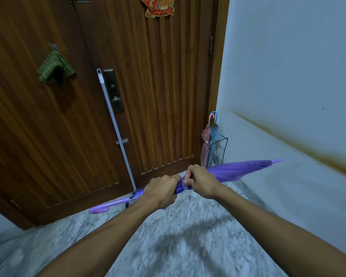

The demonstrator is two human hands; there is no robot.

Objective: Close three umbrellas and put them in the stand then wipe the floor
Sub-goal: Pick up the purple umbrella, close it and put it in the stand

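Both hands hold a folded purple umbrella (pixel 238 170) roughly level above the marble floor (pixel 184 236), in front of a brown wooden door (pixel 158 86). The left hand (pixel 161 189) is wrapped around the gathered canopy near its middle, fingers curled fully around the fabric. The right hand (pixel 200 181) sits just beside it, touching it, with the fingers (pixel 186 181) pinched closed on the canopy or a strap at the same spot; which of the two cannot be told. The umbrella's curved handle (pixel 99 209) points toward the lower left, close to the foot of the door, and its tip (pixel 276 160) points right toward the white wall (pixel 288 66). In the corner where the door meets that wall stands a black wire stand (pixel 221 145), and two closed umbrellas stand upright in it: a pink one (pixel 205 140) and a blue one (pixel 215 134), their hooked handles side by side above the rim. The purple umbrella's far half passes in front of the stand's lower part. A mop pole (pixel 116 124) leans against the door next to the lock plate (pixel 113 89), its foot reaching the floor behind the purple umbrella. A green cloth (pixel 55 67) hangs on the left part of the door, and a red ornament (pixel 158 6) hangs at its top. A brownish stain (pixel 308 144) runs along the low ledge on the right.
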